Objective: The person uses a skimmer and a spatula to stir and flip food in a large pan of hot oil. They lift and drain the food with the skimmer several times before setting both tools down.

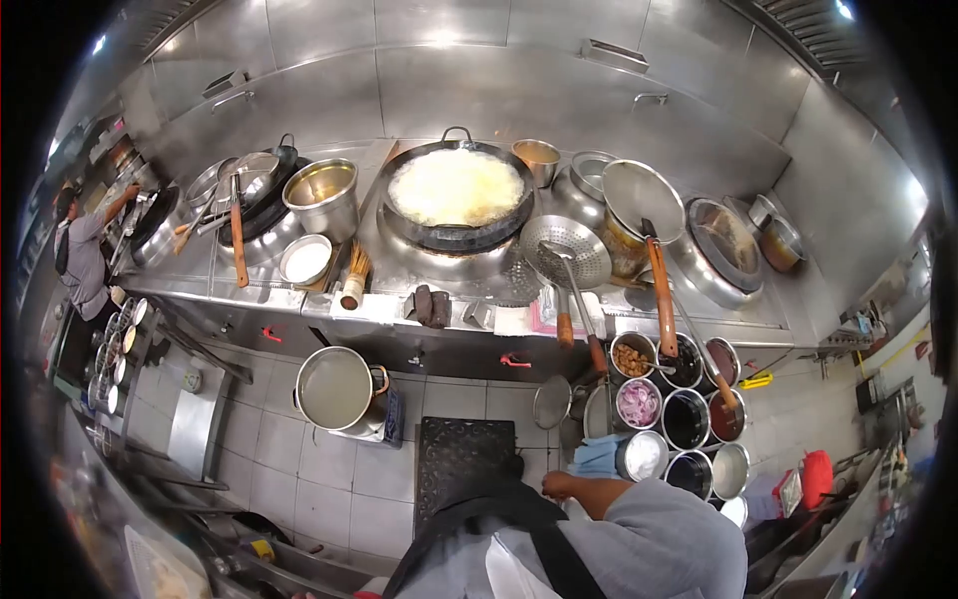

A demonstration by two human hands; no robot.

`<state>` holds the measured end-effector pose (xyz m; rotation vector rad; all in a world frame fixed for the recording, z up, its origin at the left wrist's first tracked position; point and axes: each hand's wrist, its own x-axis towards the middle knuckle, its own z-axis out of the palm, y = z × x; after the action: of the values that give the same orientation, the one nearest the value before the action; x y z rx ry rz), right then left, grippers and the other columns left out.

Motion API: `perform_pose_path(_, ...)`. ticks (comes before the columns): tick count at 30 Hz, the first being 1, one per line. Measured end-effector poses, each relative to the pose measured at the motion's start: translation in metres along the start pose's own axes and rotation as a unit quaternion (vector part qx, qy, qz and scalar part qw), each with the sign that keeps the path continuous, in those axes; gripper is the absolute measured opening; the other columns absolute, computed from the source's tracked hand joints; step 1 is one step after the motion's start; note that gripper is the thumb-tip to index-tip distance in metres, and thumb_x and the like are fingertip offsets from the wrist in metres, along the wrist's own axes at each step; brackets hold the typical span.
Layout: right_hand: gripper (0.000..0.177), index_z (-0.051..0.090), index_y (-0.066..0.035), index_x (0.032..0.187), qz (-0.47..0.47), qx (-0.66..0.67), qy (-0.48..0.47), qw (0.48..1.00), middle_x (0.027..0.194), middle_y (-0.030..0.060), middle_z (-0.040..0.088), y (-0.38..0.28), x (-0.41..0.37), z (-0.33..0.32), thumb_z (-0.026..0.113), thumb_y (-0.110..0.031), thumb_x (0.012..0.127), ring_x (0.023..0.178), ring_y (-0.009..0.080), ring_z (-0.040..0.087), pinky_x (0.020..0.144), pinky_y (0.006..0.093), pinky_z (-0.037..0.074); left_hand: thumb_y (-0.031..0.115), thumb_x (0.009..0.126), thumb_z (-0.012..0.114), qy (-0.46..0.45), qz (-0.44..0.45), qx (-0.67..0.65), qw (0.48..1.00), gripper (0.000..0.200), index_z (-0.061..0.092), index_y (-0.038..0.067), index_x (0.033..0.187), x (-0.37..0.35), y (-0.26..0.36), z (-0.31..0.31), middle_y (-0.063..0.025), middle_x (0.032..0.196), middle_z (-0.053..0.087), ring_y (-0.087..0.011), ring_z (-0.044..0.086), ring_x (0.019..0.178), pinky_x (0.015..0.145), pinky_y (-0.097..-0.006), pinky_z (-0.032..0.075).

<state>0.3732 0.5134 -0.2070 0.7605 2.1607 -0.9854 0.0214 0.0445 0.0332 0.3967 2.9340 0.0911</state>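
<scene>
My right hand (560, 485) hangs low in front of my body, beside a light blue cloth (597, 455) and a container of white powder (644, 455). It is small in view, and its fingers are too unclear to show whether it holds anything. My left hand is not visible. On the stove ahead, a large black wok (457, 237) holds pale yellow, bubbling, foamy contents. A perforated ladle (566, 250) with a wooden handle lies to the right of the wok. A round mesh strainer (642, 202) rests over a pot at its right.
A large pot (337, 389) stands low at the left. Several containers of ingredients, with red onion (638, 402) among them, stand at the right. A bamboo brush (355, 277) is on the counter edge. Another person (88, 250) works at the far left.
</scene>
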Motion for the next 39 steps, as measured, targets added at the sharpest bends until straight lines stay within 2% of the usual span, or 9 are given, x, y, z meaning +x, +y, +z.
perform_pose_path(5,0.022,0.064,-0.004,0.084,-0.007,-0.064,0.141,0.988,0.075,0.0197,0.063,-0.029,-0.013,0.021,0.055,-0.018,0.07,0.066,0.0337,0.063,0.06,0.0401,0.051,0.026,0.086,0.053,0.103,0.022,-0.014,0.994,0.029,0.064,0.001,0.097,0.02,-0.028,0.018,-0.0234,0.086,0.063,-0.0369,0.061,0.078,0.072,-0.045,0.047)
perform_pose_path(7,0.022,0.065,-0.004,0.086,0.041,-0.034,0.131,0.99,0.079,0.0192,0.064,-0.052,-0.027,0.0,0.054,-0.015,0.07,0.07,0.0339,0.064,0.063,0.0419,0.052,0.019,0.077,0.057,0.27,0.052,-0.07,0.959,0.024,0.063,-0.001,0.088,0.032,-0.038,0.034,-0.02,0.085,0.058,-0.0389,0.054,0.086,0.078,-0.0457,0.042)
perform_pose_path(11,0.028,0.063,-0.01,0.099,0.165,0.192,0.106,0.962,0.077,0.0097,0.066,-0.076,-0.043,-0.01,0.052,-0.015,0.074,0.064,0.0245,0.065,0.055,0.0378,0.053,0.014,0.075,0.059,0.255,-0.022,-0.117,0.959,0.025,0.059,-0.003,0.094,0.054,-0.063,0.048,-0.0208,0.091,0.056,-0.0387,0.049,0.094,0.085,-0.0473,0.037)
perform_pose_path(15,0.036,0.062,-0.014,0.108,0.168,0.183,0.041,0.968,0.077,0.0072,0.065,-0.079,-0.045,-0.007,0.053,-0.015,0.073,0.06,0.0196,0.063,0.049,0.0348,0.052,0.012,0.074,0.061,0.271,-0.032,-0.107,0.956,0.024,0.059,-0.002,0.093,0.056,-0.074,0.069,-0.0199,0.092,0.057,-0.0379,0.048,0.096,0.086,-0.0464,0.036)
perform_pose_path(27,0.028,0.066,-0.012,0.098,0.06,0.095,0.065,0.992,0.078,0.01,0.066,-0.057,-0.051,0.023,0.058,-0.027,0.076,0.062,0.0223,0.063,0.053,0.0346,0.05,0.016,0.074,0.063,0.12,0.02,-0.173,0.977,0.027,0.06,-0.001,0.096,0.043,-0.057,0.056,-0.0176,0.087,0.062,-0.0353,0.058,0.082,0.083,-0.0416,0.042)
perform_pose_path(30,0.027,0.066,-0.012,0.098,0.143,0.156,0.01,0.977,0.081,0.011,0.066,-0.043,-0.057,0.036,0.057,-0.027,0.077,0.065,0.0243,0.064,0.051,0.0365,0.051,0.016,0.074,0.064,0.092,0.023,-0.15,0.984,0.03,0.06,-0.001,0.097,0.044,-0.052,0.056,-0.0184,0.089,0.062,-0.0355,0.058,0.085,0.081,-0.0415,0.045)
perform_pose_path(33,0.021,0.069,-0.007,0.085,0.061,0.089,0.104,0.989,0.072,0.0147,0.065,-0.045,-0.08,0.038,0.056,-0.017,0.071,0.059,0.0279,0.064,0.054,0.0406,0.052,0.018,0.073,0.066,0.027,0.061,-0.125,0.99,0.034,0.059,0.0,0.101,0.051,-0.046,0.069,-0.0195,0.092,0.062,-0.0356,0.058,0.09,0.084,-0.0415,0.045)
perform_pose_path(35,0.022,0.068,-0.007,0.085,0.111,0.128,0.084,0.982,0.072,0.0155,0.065,-0.058,-0.091,0.033,0.056,-0.017,0.071,0.062,0.0296,0.065,0.057,0.0412,0.052,0.021,0.071,0.068,-0.13,0.077,-0.132,0.98,0.042,0.059,0.0,0.107,0.051,-0.034,0.077,-0.0208,0.099,0.062,-0.0353,0.058,0.098,0.086,-0.0401,0.045)
perform_pose_path(39,0.024,0.068,-0.008,0.088,0.112,0.115,0.049,0.986,0.077,0.0165,0.066,-0.061,-0.083,0.026,0.057,-0.018,0.069,0.073,0.0321,0.065,0.061,0.0425,0.052,0.023,0.072,0.067,-0.172,0.131,-0.133,0.967,0.041,0.06,0.0,0.106,0.06,-0.04,0.126,-0.0213,0.094,0.064,-0.0335,0.061,0.093,0.081,-0.038,0.047)
